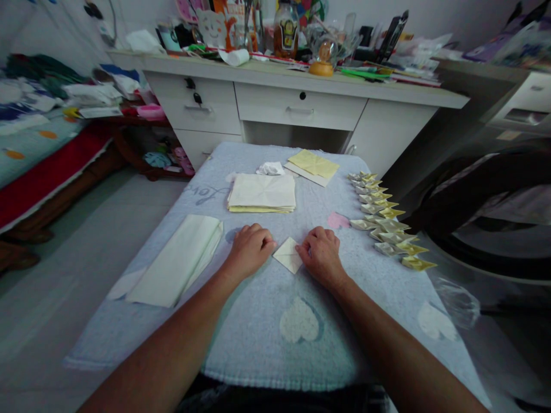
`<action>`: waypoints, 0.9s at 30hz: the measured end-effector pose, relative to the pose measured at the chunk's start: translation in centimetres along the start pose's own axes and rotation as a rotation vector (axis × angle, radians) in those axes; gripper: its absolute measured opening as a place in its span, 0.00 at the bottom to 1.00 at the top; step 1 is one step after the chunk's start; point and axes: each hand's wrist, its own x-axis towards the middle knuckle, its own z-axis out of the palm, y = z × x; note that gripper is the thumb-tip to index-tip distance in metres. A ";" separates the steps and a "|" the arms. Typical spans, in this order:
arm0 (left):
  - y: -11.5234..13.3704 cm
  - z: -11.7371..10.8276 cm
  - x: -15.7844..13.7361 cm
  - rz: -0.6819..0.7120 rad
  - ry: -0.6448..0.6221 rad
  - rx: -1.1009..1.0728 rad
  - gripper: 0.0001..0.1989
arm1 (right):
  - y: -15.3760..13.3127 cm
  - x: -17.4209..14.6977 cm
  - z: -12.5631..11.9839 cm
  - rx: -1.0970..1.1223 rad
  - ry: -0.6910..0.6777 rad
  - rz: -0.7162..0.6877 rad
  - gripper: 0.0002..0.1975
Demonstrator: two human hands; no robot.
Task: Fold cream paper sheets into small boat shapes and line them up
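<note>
A small square of folded paper (287,256), pale cream with crease lines, lies corner-on on the cloth between my hands. My right hand (321,252) pinches its right corner between thumb and curled fingers. At the left corner, my left hand (252,248) is closed with thumb and forefinger against the paper edge. Beyond them sits a stack of white and yellow paper sheets (262,192). Folded paper boats (383,225), several in white and yellow, stand in a row along the right side.
A light blue cloth (253,338) covers the table. A folded white sheet (178,261) lies left, a crumpled paper (270,168) and yellow sheets (316,163) farther back. Behind stands a cluttered white desk (297,112); a plastic bag (456,301) hangs near the right edge.
</note>
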 end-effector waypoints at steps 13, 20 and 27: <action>1.3 1.7 -0.4 0.371 -0.002 -0.085 0.10 | -0.1 0.0 0.0 -0.022 -0.009 0.010 0.11; 1.1 2.3 -0.4 0.319 -0.019 -0.060 0.11 | 0.6 0.1 -0.3 0.020 -0.047 0.008 0.10; 1.3 1.9 -0.5 0.283 -0.050 -0.047 0.12 | 1.4 0.3 -0.5 0.038 -0.071 0.006 0.10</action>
